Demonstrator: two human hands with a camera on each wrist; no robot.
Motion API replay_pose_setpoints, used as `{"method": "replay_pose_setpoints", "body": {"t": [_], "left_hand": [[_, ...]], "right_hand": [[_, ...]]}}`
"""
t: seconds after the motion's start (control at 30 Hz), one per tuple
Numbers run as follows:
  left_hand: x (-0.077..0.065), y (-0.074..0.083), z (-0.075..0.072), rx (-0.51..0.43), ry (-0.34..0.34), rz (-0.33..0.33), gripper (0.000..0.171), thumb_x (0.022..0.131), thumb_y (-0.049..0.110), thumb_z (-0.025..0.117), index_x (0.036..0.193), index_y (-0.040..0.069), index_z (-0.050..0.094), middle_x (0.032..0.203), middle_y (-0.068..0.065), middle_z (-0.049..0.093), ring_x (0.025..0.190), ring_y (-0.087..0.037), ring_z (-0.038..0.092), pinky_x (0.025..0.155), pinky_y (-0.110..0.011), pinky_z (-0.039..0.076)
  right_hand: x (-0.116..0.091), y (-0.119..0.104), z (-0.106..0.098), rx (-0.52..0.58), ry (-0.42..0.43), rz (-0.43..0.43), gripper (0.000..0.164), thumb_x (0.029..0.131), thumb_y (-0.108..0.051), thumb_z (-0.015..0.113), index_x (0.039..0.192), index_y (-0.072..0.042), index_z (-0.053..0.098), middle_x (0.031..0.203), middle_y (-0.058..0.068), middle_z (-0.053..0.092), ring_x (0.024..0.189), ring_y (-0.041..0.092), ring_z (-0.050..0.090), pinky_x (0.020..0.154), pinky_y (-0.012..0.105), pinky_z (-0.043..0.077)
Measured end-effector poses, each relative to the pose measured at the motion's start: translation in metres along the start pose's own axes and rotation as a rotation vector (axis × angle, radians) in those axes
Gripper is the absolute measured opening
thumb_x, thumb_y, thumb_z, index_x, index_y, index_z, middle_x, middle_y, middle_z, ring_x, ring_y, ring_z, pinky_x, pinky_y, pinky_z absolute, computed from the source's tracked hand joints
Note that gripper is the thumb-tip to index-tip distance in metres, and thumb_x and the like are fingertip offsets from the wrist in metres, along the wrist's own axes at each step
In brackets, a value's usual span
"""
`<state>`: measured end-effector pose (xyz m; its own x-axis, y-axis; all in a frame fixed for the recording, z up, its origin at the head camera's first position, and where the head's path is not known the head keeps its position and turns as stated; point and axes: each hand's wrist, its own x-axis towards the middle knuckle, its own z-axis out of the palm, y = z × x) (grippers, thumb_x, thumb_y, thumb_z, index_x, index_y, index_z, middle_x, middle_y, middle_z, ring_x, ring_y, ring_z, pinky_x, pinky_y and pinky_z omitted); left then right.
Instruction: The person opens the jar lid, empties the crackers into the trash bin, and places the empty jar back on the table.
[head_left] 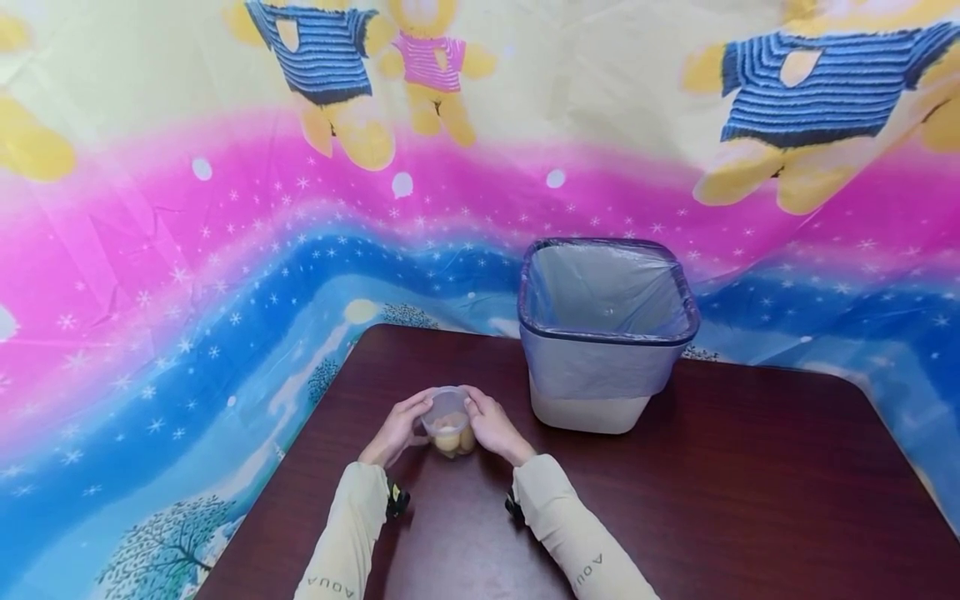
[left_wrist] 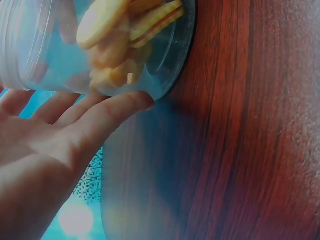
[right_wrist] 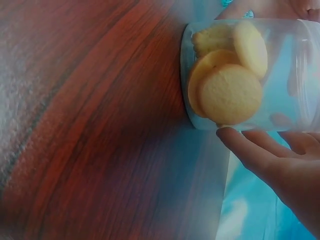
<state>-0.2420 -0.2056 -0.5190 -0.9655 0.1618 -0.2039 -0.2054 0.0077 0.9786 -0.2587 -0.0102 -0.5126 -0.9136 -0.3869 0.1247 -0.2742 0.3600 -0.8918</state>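
A clear plastic jar [head_left: 442, 392] with several cookies [right_wrist: 230, 95] inside sits on the dark table in front of me. The cookies are mostly round and pale gold; the left wrist view also shows a ridged sandwich cookie [left_wrist: 156, 24] with a reddish filling. My left hand [head_left: 399, 429] holds the jar's left side, its digits lying along the wall. On the opposite side, my right hand [head_left: 492, 423] holds it too, its fingers [right_wrist: 250, 149] against the lower wall. In both wrist views the open mouth shows no lid.
A light bin [head_left: 592, 412] lined with a clear plastic bag stands at the table's back edge, right of the jar. The brown wooden table [head_left: 720, 483] reaches to a printed cloth backdrop [head_left: 247, 208] behind and at the sides.
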Motion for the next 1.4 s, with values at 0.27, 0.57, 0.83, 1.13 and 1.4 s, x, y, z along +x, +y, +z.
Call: {"method": "replay_pose_setpoints", "body": {"t": [0.27,0.57,0.83,1.13,1.4], "left_hand": [[-0.003,-0.002,0.003,0.009,0.017,-0.006,0.046,0.102,0.026,0.045,0.145,0.011,0.045,0.144,-0.019,0.047,0.134,-0.037,0.043,0.096,-0.063,0.044],[-0.005,-0.003,0.006,0.019,0.023,0.003,0.047,0.1,0.029,0.046,0.144,0.012,0.045,0.144,-0.018,0.047,0.133,-0.037,0.044,0.095,-0.062,0.046],[-0.005,-0.005,0.008,0.038,0.02,0.023,0.048,0.1,0.03,0.046,0.144,0.01,0.045,0.145,-0.019,0.046,0.136,-0.038,0.042,0.093,-0.065,0.045],[-0.004,-0.005,0.011,0.027,0.0,0.032,0.049,0.101,0.029,0.046,0.145,0.01,0.043,0.145,-0.02,0.045,0.135,-0.04,0.041,0.093,-0.064,0.045],[-0.004,-0.006,0.014,0.015,-0.022,0.032,0.049,0.1,0.029,0.046,0.145,0.011,0.043,0.145,-0.019,0.046,0.136,-0.038,0.041,0.094,-0.064,0.044]], "right_hand": [[-0.002,0.0,-0.001,-0.021,0.002,-0.013,0.036,0.102,-0.011,0.038,0.134,-0.002,0.053,0.13,0.018,0.06,0.122,0.031,0.056,0.105,0.047,0.041],[-0.006,-0.002,-0.004,-0.013,0.003,-0.01,0.035,0.102,-0.012,0.039,0.132,-0.003,0.054,0.127,0.017,0.062,0.121,0.03,0.057,0.104,0.048,0.042],[-0.009,0.002,-0.008,-0.002,-0.011,0.009,0.035,0.103,-0.014,0.041,0.134,-0.006,0.054,0.13,0.015,0.061,0.123,0.028,0.055,0.106,0.046,0.041],[-0.012,0.004,-0.01,0.012,-0.005,0.008,0.035,0.103,-0.015,0.041,0.135,-0.005,0.053,0.13,0.016,0.061,0.123,0.028,0.055,0.106,0.046,0.041],[-0.016,0.004,-0.013,0.029,0.002,0.01,0.035,0.103,-0.014,0.041,0.134,-0.007,0.054,0.128,0.015,0.062,0.122,0.027,0.056,0.105,0.046,0.041]]}}
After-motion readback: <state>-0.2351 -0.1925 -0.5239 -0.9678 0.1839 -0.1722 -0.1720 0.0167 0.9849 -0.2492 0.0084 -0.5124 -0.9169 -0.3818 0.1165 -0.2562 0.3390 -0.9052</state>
